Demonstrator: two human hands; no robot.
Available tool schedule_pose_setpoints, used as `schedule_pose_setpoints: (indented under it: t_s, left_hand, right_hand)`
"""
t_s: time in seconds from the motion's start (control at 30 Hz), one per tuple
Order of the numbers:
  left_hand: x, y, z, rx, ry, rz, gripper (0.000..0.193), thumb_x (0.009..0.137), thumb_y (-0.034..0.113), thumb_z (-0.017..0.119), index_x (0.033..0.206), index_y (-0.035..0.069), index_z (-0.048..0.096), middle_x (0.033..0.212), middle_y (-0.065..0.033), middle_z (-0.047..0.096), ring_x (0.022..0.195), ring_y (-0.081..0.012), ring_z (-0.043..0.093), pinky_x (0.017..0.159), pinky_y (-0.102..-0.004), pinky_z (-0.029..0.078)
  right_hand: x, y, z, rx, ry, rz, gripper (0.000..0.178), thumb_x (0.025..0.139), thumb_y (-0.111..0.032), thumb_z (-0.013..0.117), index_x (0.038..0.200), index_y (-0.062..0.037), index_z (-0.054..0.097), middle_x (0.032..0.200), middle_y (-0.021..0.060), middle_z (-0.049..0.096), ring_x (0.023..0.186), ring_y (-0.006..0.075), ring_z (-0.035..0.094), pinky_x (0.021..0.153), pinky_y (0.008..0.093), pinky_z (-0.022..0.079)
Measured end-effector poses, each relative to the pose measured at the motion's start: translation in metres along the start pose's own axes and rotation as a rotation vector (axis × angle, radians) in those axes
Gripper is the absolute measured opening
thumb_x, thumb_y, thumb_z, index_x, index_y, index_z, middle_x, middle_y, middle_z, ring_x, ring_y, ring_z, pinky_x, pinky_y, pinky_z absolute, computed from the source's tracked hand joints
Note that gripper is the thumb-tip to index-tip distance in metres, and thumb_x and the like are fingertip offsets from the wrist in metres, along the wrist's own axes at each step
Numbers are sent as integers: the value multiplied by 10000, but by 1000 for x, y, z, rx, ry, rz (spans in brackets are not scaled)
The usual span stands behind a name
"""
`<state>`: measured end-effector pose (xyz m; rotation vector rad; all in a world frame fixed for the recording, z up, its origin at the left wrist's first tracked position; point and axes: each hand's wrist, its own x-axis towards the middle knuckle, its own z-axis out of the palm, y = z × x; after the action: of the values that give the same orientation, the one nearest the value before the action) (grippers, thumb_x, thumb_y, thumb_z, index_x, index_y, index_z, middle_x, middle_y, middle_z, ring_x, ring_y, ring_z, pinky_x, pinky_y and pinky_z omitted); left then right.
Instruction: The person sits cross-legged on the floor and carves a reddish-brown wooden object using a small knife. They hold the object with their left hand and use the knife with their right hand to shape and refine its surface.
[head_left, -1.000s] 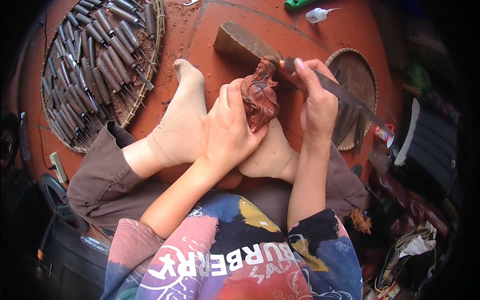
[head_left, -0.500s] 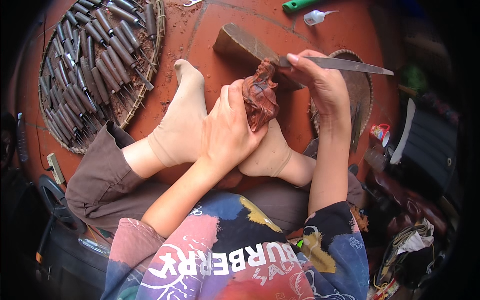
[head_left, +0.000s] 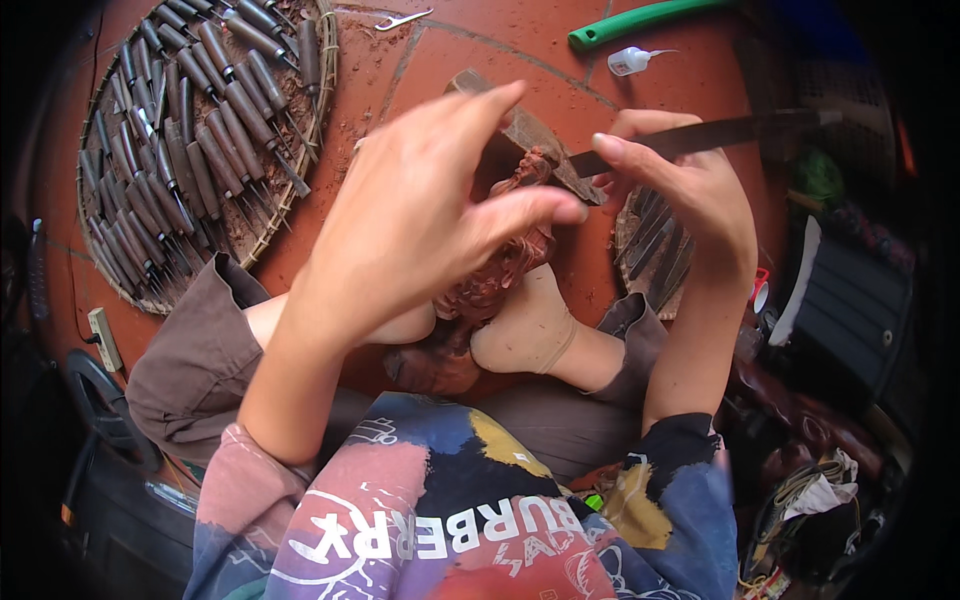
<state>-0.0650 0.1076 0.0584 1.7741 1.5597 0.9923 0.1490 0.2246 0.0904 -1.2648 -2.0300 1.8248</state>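
My left hand (head_left: 395, 205) is raised over a reddish-brown wood carving (head_left: 500, 275), its fingers stretched out and blurred, thumb apart. Nothing shows in its grasp. The carving, with wavy, deeply cut detail, leans between my socked feet, partly hidden by that hand. Its top end is near a worn wooden block (head_left: 548, 145) on the floor. To the right, my right hand (head_left: 690, 185) pinches a long, flat metal file (head_left: 735, 130) between thumb and fingers. The file's inner end is close to the block; whether they touch I cannot tell.
At left lies a round woven tray (head_left: 331, 60) of wood-handled carving tools. A smaller basket (head_left: 618, 230) with several files sits under my right wrist. Beyond are a glue bottle (head_left: 628, 62), a green tube (head_left: 650, 22) and a white floss pick (head_left: 403, 20).
My left hand has let go of the carving and lifted up over it, fingers spread. The carving has come down closer to my body, between my feet. My right hand has shifted right with the file.
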Motion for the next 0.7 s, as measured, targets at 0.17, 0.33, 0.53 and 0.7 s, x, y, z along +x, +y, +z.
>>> schedule_pose_setpoints:
  t_s: [0.17,0.33,0.53,0.7]
  left_hand:
    - [67,-11,4,-328,-2,41,117,880,-12,683,993,-43,689,883,-61,736,834,-82,681,734,-246,545]
    - [73,-20,25,-377,-171,-31,117,909,7,669,1006,-57,666,892,-36,702,842,-87,646,775,-263,530]
    - [75,-43,36,-131,-487,-73,259,936,205,684,884,-48,692,692,-116,637,601,-137,550,599,-313,486]
    - [87,-57,34,-73,-428,12,335,938,297,691,871,-32,699,587,-153,538,519,-160,445,522,-372,399]
  right_hand:
    - [33,-38,6,-139,184,-313,305,957,-296,695,838,-16,714,673,5,625,587,66,581,543,239,478]
    - [69,-28,31,761,496,-440,350,1052,-366,497,860,-77,538,605,-6,486,440,78,430,391,223,343]
    - [90,13,35,933,238,-190,388,1069,-385,451,807,-105,508,549,-24,423,380,52,321,345,204,228]
    - [114,22,27,961,162,-189,393,1069,-390,448,800,-110,508,539,-27,420,365,53,288,336,210,201]
